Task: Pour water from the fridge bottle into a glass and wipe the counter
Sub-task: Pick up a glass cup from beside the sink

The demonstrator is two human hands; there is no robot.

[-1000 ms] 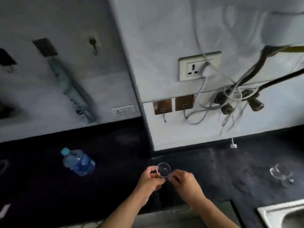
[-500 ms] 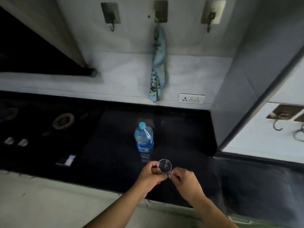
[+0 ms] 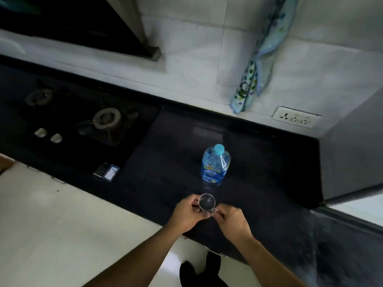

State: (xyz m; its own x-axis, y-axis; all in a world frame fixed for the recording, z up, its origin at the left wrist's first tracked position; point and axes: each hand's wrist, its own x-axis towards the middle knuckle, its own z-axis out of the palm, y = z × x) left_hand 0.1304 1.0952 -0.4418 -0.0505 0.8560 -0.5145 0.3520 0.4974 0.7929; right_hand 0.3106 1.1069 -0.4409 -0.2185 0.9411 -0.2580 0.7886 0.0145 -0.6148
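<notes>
A small clear glass with a handle is held over the dark counter, near its front edge. My left hand grips the glass body from the left. My right hand pinches its handle from the right. A blue plastic water bottle with a light blue cap stands upright on the counter just beyond the glass, capped and apart from both hands. A blue patterned cloth hangs on the white tiled wall above and to the right.
A black gas hob with two burners sits on the counter to the left. A small dark box lies by the hob's corner. A wall socket is behind the bottle at right. A grey wall corner bounds the counter on the right.
The view has swung left from the socket-and-sink corner to the hob side. Both hands have kept the glass between them, and it now sits just in front of the bottle.
</notes>
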